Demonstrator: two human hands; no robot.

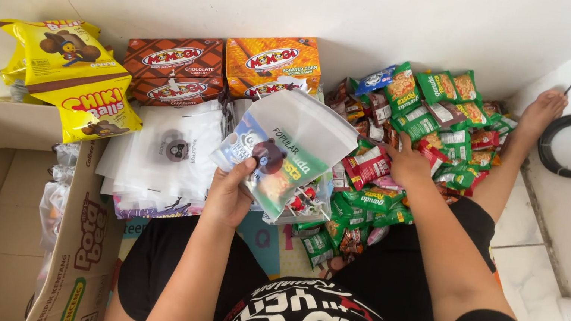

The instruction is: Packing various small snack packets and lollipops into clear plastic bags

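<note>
**Clear bag held up while the other hand digs in the snack heap**

The left hand point(228, 193) is gripping a clear plastic bag point(291, 150), thumb pressing on its front; several small packets are showing through it. The right hand point(409, 165) is resting palm down on the pile of small snack packets point(420, 120), just right of the bag; I cannot tell whether its fingers are closing on anything. Left of the bag, a stack of flat white bags point(170, 151) is lying. Behind the bag, 2 snack boxes point(224, 68) are sitting against the wall. Far left of the bag, yellow snack bags point(69, 71) are lying above a cardboard carton point(73, 242).
</note>
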